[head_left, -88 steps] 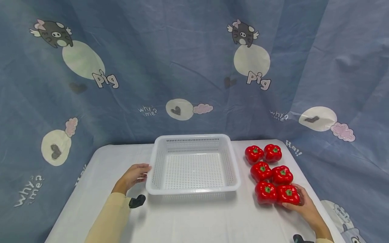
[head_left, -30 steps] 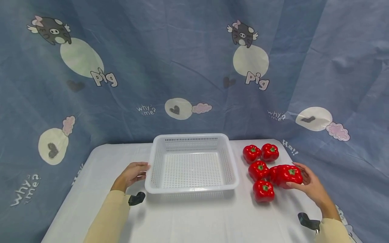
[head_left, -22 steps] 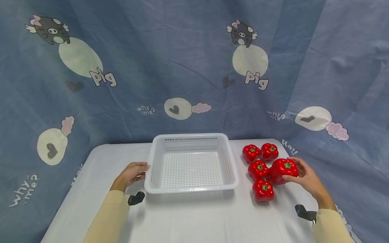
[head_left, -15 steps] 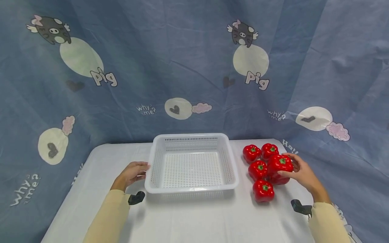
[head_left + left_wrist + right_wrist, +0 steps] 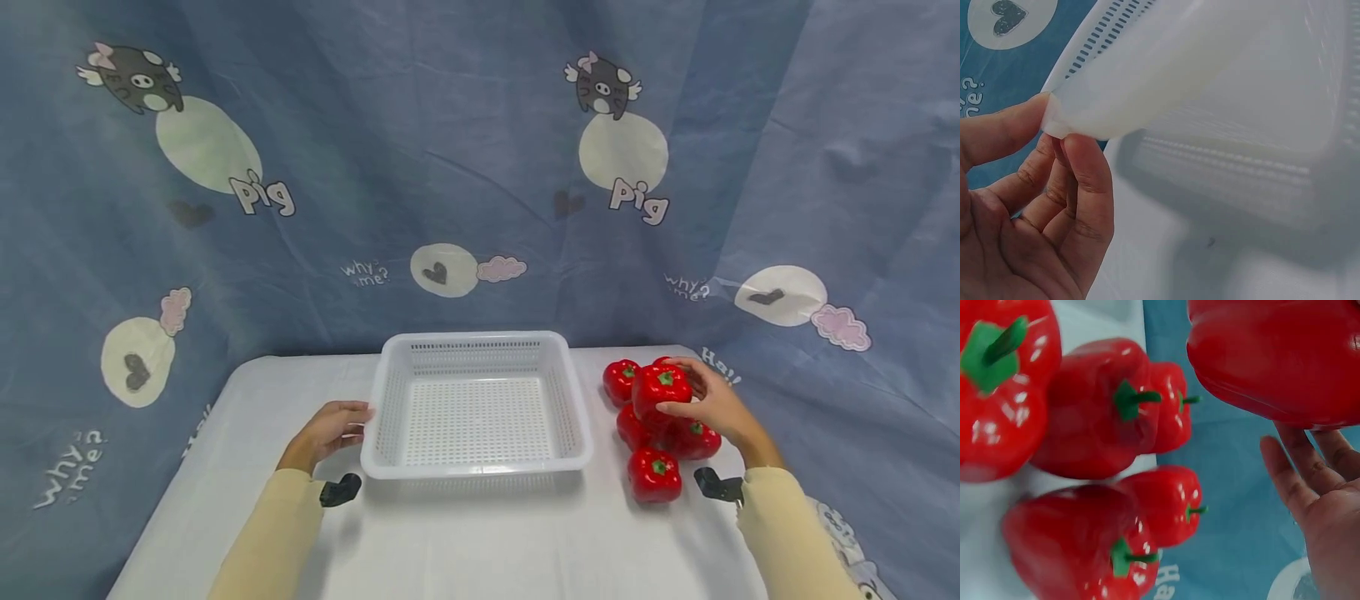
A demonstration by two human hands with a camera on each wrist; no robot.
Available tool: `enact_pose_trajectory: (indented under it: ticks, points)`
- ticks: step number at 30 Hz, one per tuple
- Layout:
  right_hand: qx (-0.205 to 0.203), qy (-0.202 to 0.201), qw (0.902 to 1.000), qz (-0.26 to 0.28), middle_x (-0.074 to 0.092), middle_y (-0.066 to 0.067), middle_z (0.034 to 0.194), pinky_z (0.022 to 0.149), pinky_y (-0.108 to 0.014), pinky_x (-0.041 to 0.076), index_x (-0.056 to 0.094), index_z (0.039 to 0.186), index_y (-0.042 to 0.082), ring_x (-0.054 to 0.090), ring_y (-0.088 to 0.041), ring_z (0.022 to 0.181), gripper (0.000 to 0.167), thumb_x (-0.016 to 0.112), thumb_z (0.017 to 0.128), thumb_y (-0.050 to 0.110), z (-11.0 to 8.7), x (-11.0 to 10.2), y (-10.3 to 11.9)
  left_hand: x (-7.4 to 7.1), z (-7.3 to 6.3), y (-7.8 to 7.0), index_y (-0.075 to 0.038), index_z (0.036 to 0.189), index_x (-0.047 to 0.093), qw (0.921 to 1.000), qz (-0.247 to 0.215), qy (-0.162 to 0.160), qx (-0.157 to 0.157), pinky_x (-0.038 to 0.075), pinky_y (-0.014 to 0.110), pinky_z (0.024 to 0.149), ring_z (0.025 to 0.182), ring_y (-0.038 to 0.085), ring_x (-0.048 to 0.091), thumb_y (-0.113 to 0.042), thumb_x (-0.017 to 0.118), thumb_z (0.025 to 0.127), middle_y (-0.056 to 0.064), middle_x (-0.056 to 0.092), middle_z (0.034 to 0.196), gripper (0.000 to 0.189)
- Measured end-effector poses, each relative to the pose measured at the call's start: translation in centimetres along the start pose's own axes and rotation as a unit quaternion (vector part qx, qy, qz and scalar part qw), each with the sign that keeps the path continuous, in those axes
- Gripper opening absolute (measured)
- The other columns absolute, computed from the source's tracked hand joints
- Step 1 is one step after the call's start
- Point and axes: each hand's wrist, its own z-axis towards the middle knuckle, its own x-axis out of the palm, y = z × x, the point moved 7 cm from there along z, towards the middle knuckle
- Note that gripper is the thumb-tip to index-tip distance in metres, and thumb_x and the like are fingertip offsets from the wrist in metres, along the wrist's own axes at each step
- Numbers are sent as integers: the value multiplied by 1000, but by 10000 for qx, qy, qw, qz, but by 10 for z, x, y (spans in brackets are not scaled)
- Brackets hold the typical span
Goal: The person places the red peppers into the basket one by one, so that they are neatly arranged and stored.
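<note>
My left hand (image 5: 328,430) pinches the left rim of a white perforated plastic basket (image 5: 480,472); the left wrist view shows thumb and fingertips on the rim (image 5: 1122,119). Nothing lies in the basket. To its right, my right hand (image 5: 711,408) grips a red bell pepper (image 5: 662,387) with a green stem, held above the other peppers. In the right wrist view that pepper (image 5: 1279,362) hangs apart from the rest, fingers beneath it. Below it, partly hidden, are a back pepper (image 5: 619,382), a right-hand one (image 5: 692,438) and a front one (image 5: 655,475).
A white-covered table (image 5: 465,550) bears everything. Behind it hangs a blue curtain (image 5: 480,183) printed with cartoon pigs, whose folds reach down along both table sides. Black camera mounts (image 5: 341,490) stick out from both wrists.
My right hand has lifted the front right bell pepper and carried it back and leftward over the others. My left hand has stayed at the basket rim, and the basket has not moved.
</note>
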Motion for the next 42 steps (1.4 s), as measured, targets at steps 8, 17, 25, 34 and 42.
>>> enact_pose_trajectory:
  ticks: [8,17,25,34,42]
  points:
    - [241,139,9994,207,41,-25,140,89,-50,53,29,147,6,40,-45,127,89,82,76,22,17,13,8,0,1,2,6,136,45,10000,19,-47,-77,54,33,84,102,27,58,-22,63,94,21,56,126,53]
    - [124,293,9994,133,42,-23,139,91,-52,51,31,145,11,39,-44,128,88,83,74,20,39,28,15,0,1,1,6,135,46,10000,15,-8,2,55,30,79,96,24,60,-21,63,94,19,59,121,52]
    - [-108,497,9985,185,43,-23,135,86,-47,55,36,142,9,40,-44,126,81,82,74,14,55,40,25,-1,2,2,7,134,47,9999,20,29,111,56,31,80,92,20,62,-20,62,94,16,62,117,51]
    - [30,615,9979,177,41,-22,139,90,-52,52,36,143,12,38,-43,127,84,82,74,16,68,52,40,1,1,0,7,136,46,10000,60,7,44,55,33,83,99,25,61,-18,61,95,22,57,125,50]
    - [-3,659,9978,-23,43,-20,138,89,-50,53,37,142,12,39,-41,127,85,84,72,20,84,73,48,-1,1,1,7,133,48,10000,29,-62,6,56,31,79,93,22,62,-16,61,94,19,61,119,47]
